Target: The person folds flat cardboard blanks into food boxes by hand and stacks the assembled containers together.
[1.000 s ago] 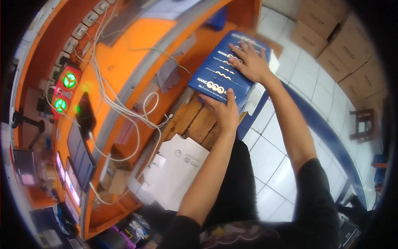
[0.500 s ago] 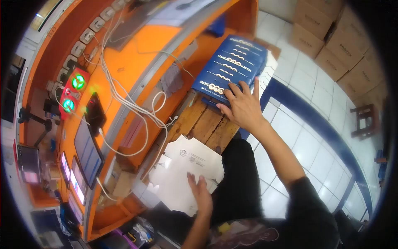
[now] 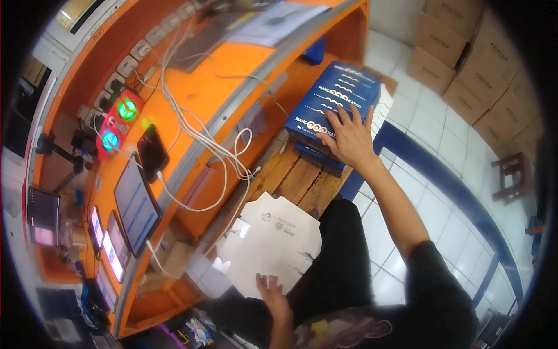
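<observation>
My right hand [image 3: 351, 138] lies with fingers spread on top of a stack of flat blue printed cartons [image 3: 302, 119]. Its thumb rests near the front edge of the top carton. Lower blue cartons [image 3: 318, 159] show beneath, and pale layered edges stick out on the right side. On the bench by my lap lies a flat white cardboard blank [image 3: 270, 238] with a small printed logo and cut slots. My left hand [image 3: 273, 296] is over its near edge, fingers loosely bent and apart, with nothing seen in them. Whether it touches the cardboard I cannot tell.
An orange desk [image 3: 192, 81] on the left carries a tablet [image 3: 136, 203], several phones, white cables [image 3: 203, 142] and a red device with lit fans [image 3: 119, 122]. The wooden bench [image 3: 296, 180] runs beneath the cartons. Brown boxes [image 3: 439, 43] and a stool [image 3: 511, 177] stand at right.
My right hand has slid a little farther onto the top carton. My left hand has drawn back toward my body, uncovering more of the white cardboard. The whole view has shifted slightly.
</observation>
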Motion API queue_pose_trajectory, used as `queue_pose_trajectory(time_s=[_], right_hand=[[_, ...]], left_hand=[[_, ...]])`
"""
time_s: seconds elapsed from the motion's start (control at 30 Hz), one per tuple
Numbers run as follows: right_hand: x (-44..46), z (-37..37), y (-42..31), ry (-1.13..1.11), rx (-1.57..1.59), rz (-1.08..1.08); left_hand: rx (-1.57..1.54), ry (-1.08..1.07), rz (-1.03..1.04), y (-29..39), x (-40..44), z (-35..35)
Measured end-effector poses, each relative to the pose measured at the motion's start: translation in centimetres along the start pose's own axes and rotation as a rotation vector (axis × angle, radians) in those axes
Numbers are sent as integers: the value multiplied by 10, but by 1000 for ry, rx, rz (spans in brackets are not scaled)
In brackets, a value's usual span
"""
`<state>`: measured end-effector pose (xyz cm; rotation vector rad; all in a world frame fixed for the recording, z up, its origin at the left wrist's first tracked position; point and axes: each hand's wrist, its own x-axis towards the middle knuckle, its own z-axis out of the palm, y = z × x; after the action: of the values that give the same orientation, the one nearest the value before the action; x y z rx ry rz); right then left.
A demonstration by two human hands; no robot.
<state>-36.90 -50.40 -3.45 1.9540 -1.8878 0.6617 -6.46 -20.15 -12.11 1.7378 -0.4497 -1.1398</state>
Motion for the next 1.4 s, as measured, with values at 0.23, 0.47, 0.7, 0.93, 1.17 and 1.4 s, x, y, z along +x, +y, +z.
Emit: queue_pose_trajectory(time_s=[0.23, 0.47, 0.7, 0.93, 1.17, 1.4], right_hand=[[7, 3, 12, -30, 21, 65], [12, 14, 30, -57, 13, 139], [27, 16, 47, -69, -17, 226], [37, 19, 69, -63, -55, 237], [47, 20, 87, -117, -46, 287], [65, 27, 106, -110, -80, 307]], left_hand=[[-58, 24, -40, 4, -3, -3], [-21, 17, -23, 1, -1, -4], [-2, 10, -25, 5, -2, -2], [18, 5, -29, 9, -5, -1], [5, 21, -39, 7, -7, -1], [-9, 22, -33, 2, -6, -4]])
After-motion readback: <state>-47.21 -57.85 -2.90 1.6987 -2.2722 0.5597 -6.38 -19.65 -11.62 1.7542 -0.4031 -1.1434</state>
